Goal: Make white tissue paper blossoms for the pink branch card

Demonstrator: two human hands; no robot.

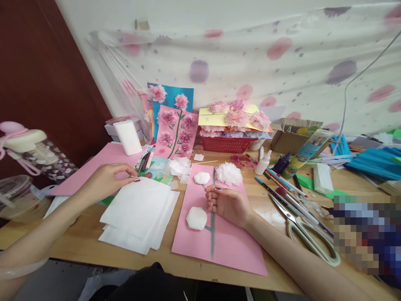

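My left hand (112, 179) pinches at the upper edge of a stack of white tissue paper sheets (134, 213), thumb and forefinger together on the top corner. My right hand (227, 202) rests over a pink sheet of paper (232, 251), its fingers curled in and the thumb along them. Whatever may lie inside those fingers is hidden. On the pink sheet are a painted grey-green stem (213, 240), a fluffy white paper flower (229, 173) and two flat white paper rounds, one upper (201, 178) and one lower (196, 218).
Large scissors (299, 228), brushes and a white glue bottle (263, 163) lie to the right. Behind stand a finished pink flower card (175, 131) and a red basket (227, 145) of paper flowers. A patterned bottle (40, 152) and a plastic cup (19, 198) are at left.
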